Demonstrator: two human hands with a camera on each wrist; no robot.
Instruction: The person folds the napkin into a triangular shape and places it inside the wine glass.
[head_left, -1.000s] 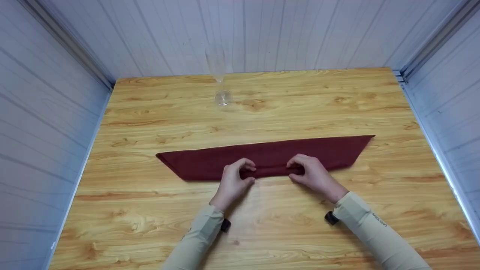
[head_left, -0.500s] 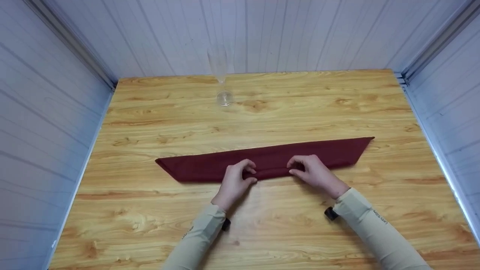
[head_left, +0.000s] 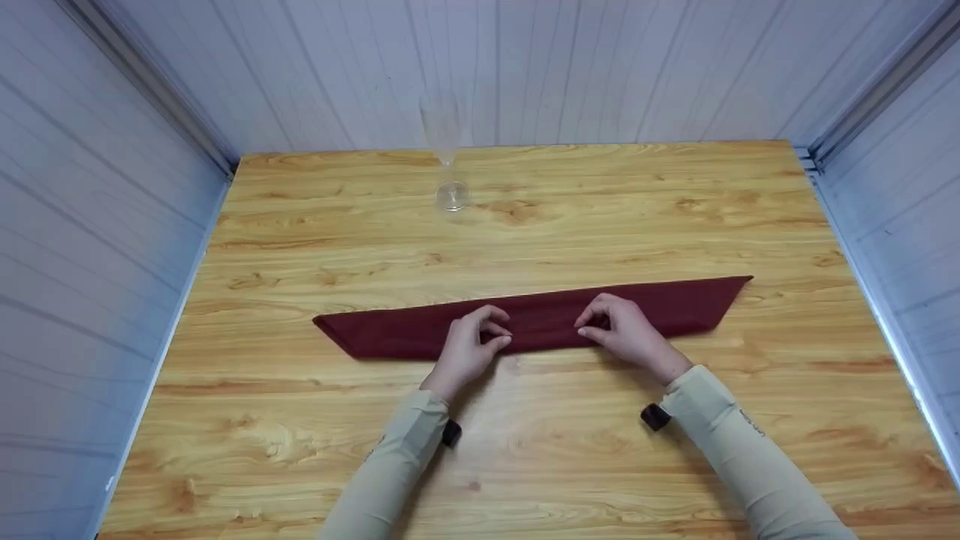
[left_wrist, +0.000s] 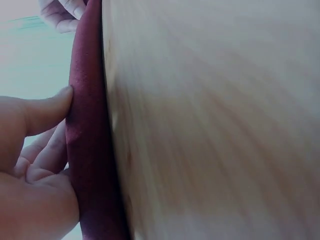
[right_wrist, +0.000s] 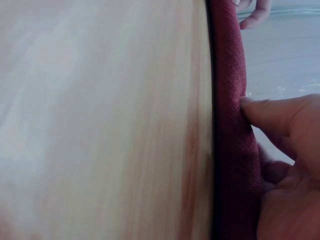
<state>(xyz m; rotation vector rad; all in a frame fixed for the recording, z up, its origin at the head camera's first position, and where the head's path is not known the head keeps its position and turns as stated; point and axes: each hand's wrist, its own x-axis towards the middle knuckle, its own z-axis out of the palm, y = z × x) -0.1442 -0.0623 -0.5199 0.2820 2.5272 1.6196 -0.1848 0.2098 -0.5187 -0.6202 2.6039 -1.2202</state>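
Note:
A dark red cloth napkin [head_left: 544, 319], folded into a long band with slanted ends, lies across the table. My left hand [head_left: 470, 346] is at the middle of its near edge, thumb and curled fingers pinching the cloth. A short way to the right, my right hand [head_left: 624, 331] pinches the same edge with thumb and forefinger. Both wrist views show the near edge as a thick, rounded fold [left_wrist: 87, 125], with a thumb [right_wrist: 267, 112] pressed to its top. The other fingers are partly hidden behind the fold.
Behind the napkin, a clear stemmed glass [head_left: 451, 196] stands upright on the wood-grain table [head_left: 300, 450]. White panelled walls [head_left: 600, 67] enclose the table at the back and both sides.
Both hands have shifted slightly away from me along with the napkin's near edge. The small roll seen between them earlier now looks flatter, and the band is a little narrower.

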